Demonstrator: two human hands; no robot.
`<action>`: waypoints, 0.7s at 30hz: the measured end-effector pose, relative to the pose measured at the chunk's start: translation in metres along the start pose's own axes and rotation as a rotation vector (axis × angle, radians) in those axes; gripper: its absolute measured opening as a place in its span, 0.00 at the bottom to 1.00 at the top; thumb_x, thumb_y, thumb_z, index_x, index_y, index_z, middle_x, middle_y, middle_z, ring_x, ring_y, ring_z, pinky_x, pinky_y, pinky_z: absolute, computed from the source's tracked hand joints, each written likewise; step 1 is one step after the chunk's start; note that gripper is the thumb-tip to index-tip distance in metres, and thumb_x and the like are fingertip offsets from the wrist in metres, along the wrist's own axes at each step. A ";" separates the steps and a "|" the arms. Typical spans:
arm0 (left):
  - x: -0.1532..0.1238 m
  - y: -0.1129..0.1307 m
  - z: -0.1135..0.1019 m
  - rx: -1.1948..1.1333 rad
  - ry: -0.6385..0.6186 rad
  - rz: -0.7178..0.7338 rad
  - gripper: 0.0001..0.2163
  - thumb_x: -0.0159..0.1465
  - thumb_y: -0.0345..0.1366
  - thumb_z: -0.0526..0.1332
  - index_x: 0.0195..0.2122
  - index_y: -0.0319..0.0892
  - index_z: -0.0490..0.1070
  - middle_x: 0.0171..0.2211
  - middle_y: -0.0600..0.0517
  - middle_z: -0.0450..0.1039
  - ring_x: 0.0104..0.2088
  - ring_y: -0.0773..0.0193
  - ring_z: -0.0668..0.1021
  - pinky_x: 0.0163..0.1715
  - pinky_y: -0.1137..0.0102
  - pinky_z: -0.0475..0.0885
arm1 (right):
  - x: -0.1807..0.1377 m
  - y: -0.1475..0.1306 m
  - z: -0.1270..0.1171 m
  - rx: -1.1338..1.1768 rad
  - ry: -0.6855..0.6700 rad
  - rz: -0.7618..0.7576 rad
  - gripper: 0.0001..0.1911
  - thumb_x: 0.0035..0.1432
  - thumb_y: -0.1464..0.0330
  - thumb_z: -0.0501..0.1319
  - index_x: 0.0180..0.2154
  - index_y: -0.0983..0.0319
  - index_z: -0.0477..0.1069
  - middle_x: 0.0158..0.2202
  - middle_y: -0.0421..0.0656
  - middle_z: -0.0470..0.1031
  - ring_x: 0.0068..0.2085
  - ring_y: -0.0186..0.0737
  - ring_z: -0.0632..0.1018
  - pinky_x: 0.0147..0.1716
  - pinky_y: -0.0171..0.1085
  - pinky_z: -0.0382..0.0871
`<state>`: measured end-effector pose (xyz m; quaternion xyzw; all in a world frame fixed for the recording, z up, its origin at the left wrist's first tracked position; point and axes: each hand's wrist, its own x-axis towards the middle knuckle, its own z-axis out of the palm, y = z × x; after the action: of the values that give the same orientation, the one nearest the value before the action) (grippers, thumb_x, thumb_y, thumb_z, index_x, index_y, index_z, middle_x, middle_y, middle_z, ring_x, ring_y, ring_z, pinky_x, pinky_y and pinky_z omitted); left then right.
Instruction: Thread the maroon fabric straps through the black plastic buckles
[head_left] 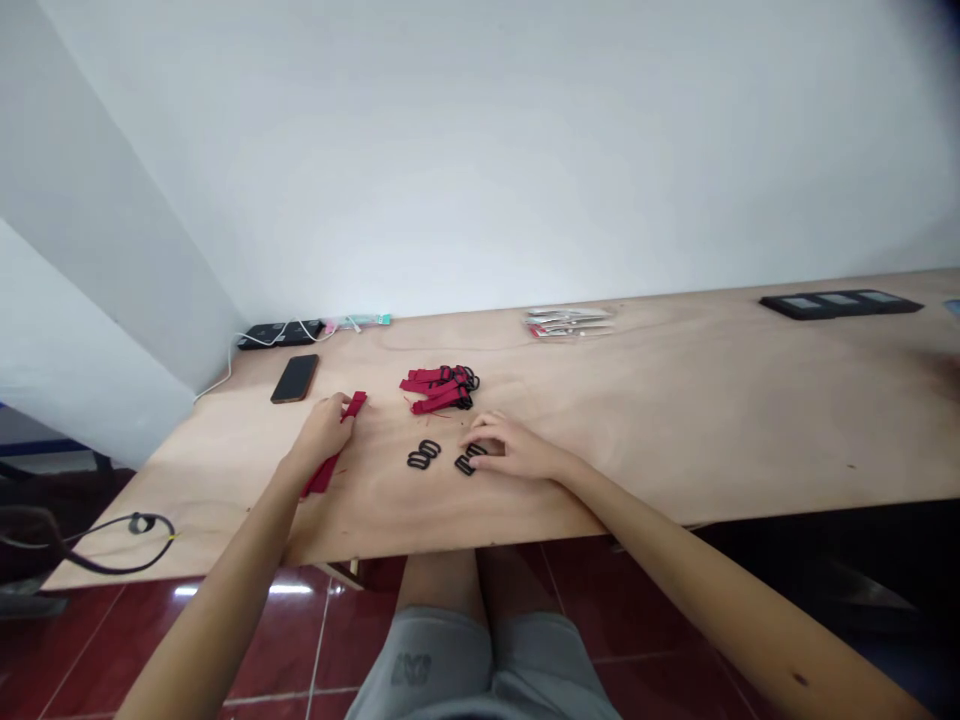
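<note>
My left hand (322, 428) is shut on a red fabric strap (328, 472), which runs from above my fingers down to the lower left across the plywood table (675, 420). My right hand (510, 448) lies with curled fingers over a black plastic buckle (465, 464); whether it grips the buckle is hard to tell. Two linked black rings (423, 455) lie between my hands. Just beyond them is a pile of red straps with black buckles (439, 390).
A black phone (295, 378) lies at the far left, near a black charger (279, 334) with white cable. Small packets (568, 322) and a black tray (840, 304) stand along the wall. A black cable (97, 540) lies on the table's left corner.
</note>
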<state>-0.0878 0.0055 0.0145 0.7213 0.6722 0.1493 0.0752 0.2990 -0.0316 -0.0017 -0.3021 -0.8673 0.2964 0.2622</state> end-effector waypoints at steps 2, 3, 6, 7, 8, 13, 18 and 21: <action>0.002 0.003 -0.003 0.063 0.010 -0.012 0.19 0.68 0.28 0.54 0.58 0.36 0.74 0.50 0.36 0.82 0.51 0.46 0.83 0.50 0.60 0.75 | 0.002 0.000 0.000 0.024 0.019 -0.006 0.11 0.67 0.60 0.69 0.47 0.57 0.83 0.48 0.49 0.79 0.54 0.52 0.78 0.57 0.50 0.72; 0.004 0.004 -0.005 0.104 0.027 -0.014 0.20 0.67 0.26 0.53 0.59 0.36 0.73 0.50 0.36 0.82 0.50 0.45 0.83 0.49 0.60 0.75 | 0.003 0.000 0.000 0.039 0.033 -0.007 0.10 0.67 0.60 0.69 0.46 0.57 0.83 0.47 0.48 0.79 0.52 0.51 0.78 0.57 0.50 0.73; 0.017 0.012 -0.011 0.229 0.121 0.005 0.20 0.67 0.25 0.52 0.56 0.36 0.75 0.47 0.34 0.82 0.50 0.42 0.81 0.50 0.56 0.74 | 0.002 0.004 0.000 0.087 0.059 0.008 0.11 0.68 0.59 0.67 0.48 0.57 0.81 0.48 0.48 0.79 0.51 0.49 0.79 0.55 0.48 0.74; 0.023 0.016 -0.012 0.253 0.154 0.029 0.19 0.67 0.25 0.52 0.54 0.36 0.76 0.46 0.33 0.81 0.50 0.40 0.80 0.51 0.54 0.73 | 0.001 0.005 -0.002 0.100 0.056 0.018 0.12 0.69 0.59 0.67 0.49 0.57 0.81 0.49 0.48 0.79 0.51 0.49 0.79 0.55 0.48 0.74; 0.029 0.022 -0.012 0.251 0.176 0.069 0.17 0.67 0.26 0.53 0.52 0.35 0.77 0.45 0.33 0.81 0.51 0.39 0.79 0.54 0.52 0.72 | -0.001 0.007 -0.004 0.111 0.045 0.028 0.13 0.69 0.59 0.67 0.50 0.57 0.81 0.51 0.49 0.79 0.52 0.49 0.79 0.55 0.47 0.75; 0.047 0.063 0.006 -0.073 0.175 0.249 0.12 0.68 0.28 0.54 0.44 0.40 0.76 0.44 0.40 0.79 0.46 0.48 0.80 0.49 0.58 0.74 | -0.003 0.013 -0.015 0.172 -0.048 0.040 0.12 0.68 0.61 0.67 0.49 0.57 0.81 0.53 0.49 0.78 0.55 0.50 0.79 0.58 0.48 0.74; 0.039 0.088 0.038 -0.278 0.094 0.338 0.09 0.68 0.29 0.54 0.34 0.43 0.72 0.38 0.45 0.78 0.39 0.54 0.78 0.44 0.60 0.73 | 0.000 0.012 -0.011 0.223 0.021 0.107 0.08 0.68 0.63 0.66 0.43 0.60 0.81 0.45 0.47 0.81 0.45 0.46 0.81 0.49 0.45 0.77; 0.033 0.091 0.047 -0.360 0.092 0.370 0.09 0.73 0.37 0.57 0.35 0.44 0.72 0.38 0.46 0.78 0.40 0.54 0.78 0.44 0.60 0.73 | 0.006 0.015 -0.004 0.197 0.169 0.152 0.09 0.68 0.63 0.65 0.43 0.59 0.83 0.43 0.47 0.82 0.40 0.45 0.80 0.45 0.45 0.76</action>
<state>0.0154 0.0352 0.0024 0.7995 0.4941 0.3103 0.1429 0.3036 -0.0163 -0.0074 -0.3637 -0.7835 0.3724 0.3394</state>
